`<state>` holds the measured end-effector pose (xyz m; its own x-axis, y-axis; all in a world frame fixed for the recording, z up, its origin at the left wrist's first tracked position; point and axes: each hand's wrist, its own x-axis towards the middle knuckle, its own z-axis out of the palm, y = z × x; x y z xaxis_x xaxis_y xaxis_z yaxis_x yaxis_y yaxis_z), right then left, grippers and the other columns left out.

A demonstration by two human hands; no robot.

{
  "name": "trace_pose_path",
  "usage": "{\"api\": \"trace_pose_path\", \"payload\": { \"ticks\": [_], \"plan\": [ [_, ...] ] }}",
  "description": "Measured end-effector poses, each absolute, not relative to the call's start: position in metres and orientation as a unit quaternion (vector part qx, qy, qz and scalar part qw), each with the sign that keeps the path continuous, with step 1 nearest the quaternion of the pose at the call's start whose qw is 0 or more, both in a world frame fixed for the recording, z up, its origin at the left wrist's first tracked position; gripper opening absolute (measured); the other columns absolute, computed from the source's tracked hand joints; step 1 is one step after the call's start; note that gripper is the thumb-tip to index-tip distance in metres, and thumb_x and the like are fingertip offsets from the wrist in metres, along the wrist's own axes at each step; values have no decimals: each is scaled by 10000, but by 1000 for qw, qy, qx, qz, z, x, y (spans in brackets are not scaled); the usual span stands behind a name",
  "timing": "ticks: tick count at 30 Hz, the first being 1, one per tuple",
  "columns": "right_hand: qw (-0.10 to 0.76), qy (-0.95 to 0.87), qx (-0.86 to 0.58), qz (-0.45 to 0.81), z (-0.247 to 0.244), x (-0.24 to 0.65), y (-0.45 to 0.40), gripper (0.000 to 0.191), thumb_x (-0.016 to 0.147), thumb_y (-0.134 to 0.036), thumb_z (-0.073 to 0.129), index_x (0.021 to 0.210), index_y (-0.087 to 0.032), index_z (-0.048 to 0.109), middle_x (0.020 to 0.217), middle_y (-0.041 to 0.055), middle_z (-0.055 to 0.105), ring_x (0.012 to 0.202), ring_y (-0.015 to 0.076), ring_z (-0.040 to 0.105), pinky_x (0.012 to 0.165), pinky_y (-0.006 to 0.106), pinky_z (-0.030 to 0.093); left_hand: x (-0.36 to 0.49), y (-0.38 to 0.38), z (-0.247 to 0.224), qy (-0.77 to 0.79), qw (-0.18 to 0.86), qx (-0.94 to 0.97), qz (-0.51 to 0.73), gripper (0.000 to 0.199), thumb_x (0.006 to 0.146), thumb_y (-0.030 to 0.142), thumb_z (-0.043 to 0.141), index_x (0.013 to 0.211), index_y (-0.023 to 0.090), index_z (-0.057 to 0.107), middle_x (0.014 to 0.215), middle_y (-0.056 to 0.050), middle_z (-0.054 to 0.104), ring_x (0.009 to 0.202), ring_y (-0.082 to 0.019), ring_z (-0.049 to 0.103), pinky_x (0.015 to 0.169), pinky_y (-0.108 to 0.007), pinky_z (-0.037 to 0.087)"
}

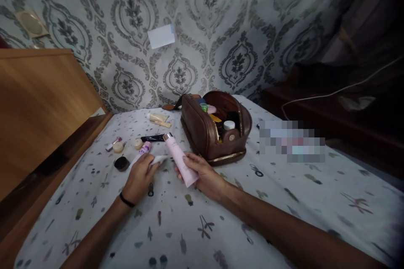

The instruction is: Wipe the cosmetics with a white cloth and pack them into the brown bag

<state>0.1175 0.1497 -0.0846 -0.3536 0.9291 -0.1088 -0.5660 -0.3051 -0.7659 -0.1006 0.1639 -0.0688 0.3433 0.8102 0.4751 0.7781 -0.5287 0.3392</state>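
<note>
My right hand is wrapped round a pink squeeze tube with a shiny silver cap, held tilted above the sheet. To its left, my left hand, wearing a black wristband, pinches a white tissue or wipe. A purple-and-white tube lies just beyond the left hand, partly hidden by it. The brown toiletry bag stands unzipped behind the right hand. Inside it a white-lidded container and several coloured items show.
Left of the bag lie a black tube, a black jar, small cream-lidded jars and beige tubes. A wooden panel borders the left side. The patterned wall rises behind. A blurred patch covers something at right.
</note>
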Motion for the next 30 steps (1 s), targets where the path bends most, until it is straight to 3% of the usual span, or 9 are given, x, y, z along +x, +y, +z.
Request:
{"api": "trace_pose_path", "payload": {
  "ticks": [4, 7, 9, 13, 16, 19, 22, 25, 30],
  "plan": [
    [502, -302, -277, 762, -88, 115, 153, 420, 709, -477, 807, 911, -199, 565, 690, -17, 641, 578, 138, 613, 555, 247, 454, -87, 149, -45, 454, 28, 805, 380, 265, 951, 338, 506, 725, 226, 424, 768, -16, 540, 697, -172, 540, 609, -298, 447],
    [525, -275, -294, 750, -88, 114, 152, 432, 661, -498, 825, 841, -199, 571, 660, -47, 580, 553, 111, 539, 500, 219, 406, -66, 131, -45, 352, 12, 861, 368, 55, 946, 243, 519, 901, 219, 538, 1092, -98, 603, 1012, -224, 587, 828, -350, 507],
    [534, -273, -303, 741, -88, 114, 150, 436, 638, -502, 832, 828, -203, 578, 662, -57, 557, 564, 102, 511, 482, 203, 367, -52, 127, -53, 295, -20, 890, 347, 67, 940, 231, 531, 1001, 220, 557, 1258, -136, 556, 1192, -269, 523, 969, -427, 477],
    [548, -311, -292, 719, -88, 111, 146, 420, 656, -498, 807, 896, -227, 594, 756, -33, 603, 640, 125, 547, 543, 225, 413, -36, 139, -67, 295, -54, 892, 338, 101, 959, 268, 505, 1047, 220, 514, 1383, -156, 468, 1371, -304, 372, 1104, -529, 368],
    [525, -343, -298, 720, -90, 109, 145, 432, 705, -565, 749, 907, -237, 556, 702, -34, 586, 550, 131, 534, 500, 251, 430, -36, 160, -63, 357, -38, 862, 357, 136, 966, 279, 485, 1089, 222, 490, 1419, -164, 421, 1414, -317, 318, 1110, -545, 342],
    [499, -383, -307, 714, -91, 108, 146, 451, 765, -643, 676, 884, -234, 528, 655, -38, 565, 499, 131, 532, 458, 252, 432, -38, 180, -55, 421, 23, 814, 399, 168, 955, 311, 494, 1096, 220, 488, 1286, -145, 507, 1318, -299, 435, 1062, -485, 389],
    [481, -400, -301, 720, -91, 110, 145, 470, 783, -674, 647, 869, -233, 512, 637, -31, 582, 481, 126, 533, 441, 239, 414, -42, 197, -50, 476, 120, 750, 443, 201, 934, 373, 512, 1061, 217, 513, 1025, -65, 592, 1012, -231, 583, 894, -366, 471],
    [452, -402, -301, 737, -92, 112, 144, 504, 773, -706, 636, 867, -231, 499, 634, -21, 604, 477, 130, 528, 439, 238, 393, -47, 205, -52, 496, 205, 699, 473, 228, 914, 439, 523, 920, 212, 536, 816, 0, 572, 772, -173, 560, 723, -282, 464],
    [435, -464, -335, 695, -94, 115, 145, 521, 774, -700, 639, 839, -185, 596, 686, -20, 550, 586, 110, 484, 522, 229, 352, -53, 206, -53, 499, 245, 656, 511, 311, 902, 497, 526, 892, 193, 594, 807, -5, 621, 787, -174, 576, 726, -263, 470]
  ]
}}
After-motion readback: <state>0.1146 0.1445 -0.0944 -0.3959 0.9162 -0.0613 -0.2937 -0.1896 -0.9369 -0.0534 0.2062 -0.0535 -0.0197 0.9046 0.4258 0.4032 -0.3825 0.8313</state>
